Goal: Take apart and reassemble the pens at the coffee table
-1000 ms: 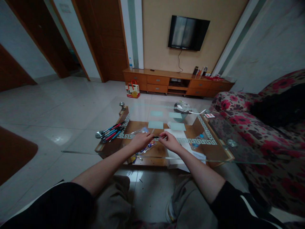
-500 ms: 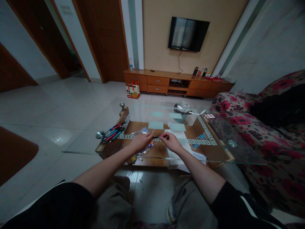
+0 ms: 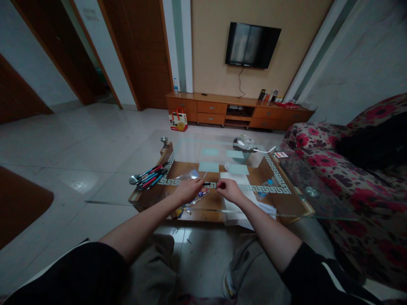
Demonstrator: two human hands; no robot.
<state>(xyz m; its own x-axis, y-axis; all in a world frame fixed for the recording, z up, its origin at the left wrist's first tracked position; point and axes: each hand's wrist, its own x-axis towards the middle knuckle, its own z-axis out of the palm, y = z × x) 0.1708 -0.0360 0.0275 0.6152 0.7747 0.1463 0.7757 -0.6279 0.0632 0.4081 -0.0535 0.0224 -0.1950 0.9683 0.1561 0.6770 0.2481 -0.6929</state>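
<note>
Both hands, left hand (image 3: 187,189) and right hand (image 3: 229,189), pinch a thin dark pen (image 3: 208,184) over the glass counter (image 3: 222,209); assembly step apparently mid-way, next likely pressing parts together; pen bundle (image 3: 149,175) at 10 o'clock.

pens (image 3: 149,175) on table (image 3: 295,199) far left | bowl (image 3: 243,148) at back | sofa (image 3: 349,178) right of table

I can't read any text: print on the red-and-yellow bag (image 3: 178,120) by the cabinet and on the small red-and-white card (image 3: 280,154) on the glass table (image 3: 108,192) is too small and blurred.
</note>
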